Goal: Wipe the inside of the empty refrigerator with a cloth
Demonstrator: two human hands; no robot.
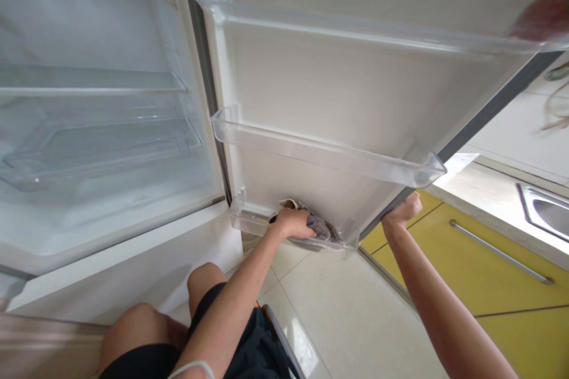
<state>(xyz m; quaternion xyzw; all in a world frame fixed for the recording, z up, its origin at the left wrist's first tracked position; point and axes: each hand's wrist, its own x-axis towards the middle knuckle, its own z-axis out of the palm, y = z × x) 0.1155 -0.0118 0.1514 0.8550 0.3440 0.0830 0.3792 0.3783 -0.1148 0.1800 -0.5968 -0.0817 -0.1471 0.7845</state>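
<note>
My left hand (pixel 291 223) reaches into the lowest clear bin (pixel 251 222) on the inside of an open refrigerator door (pixel 311 83). Its fingers are closed on a crumpled grey cloth (pixel 320 227), which lies along the bin's floor. At the door's outer edge, my right hand (pixel 402 210) is curled against the dark rim, gripping it; some of its fingers are hidden. Above the cloth runs a second clear bin (pixel 324 151), with nothing visible in it.
To the left is the refrigerator's interior with a glass shelf (pixel 89 80) and a clear drawer (pixel 111 142). Yellow cabinets (pixel 502 254) and a counter with a sink (pixel 549 210) stand at right. A blurred reddish shape (pixel 546 15) shows at upper right. Below is tiled floor (pixel 355 302).
</note>
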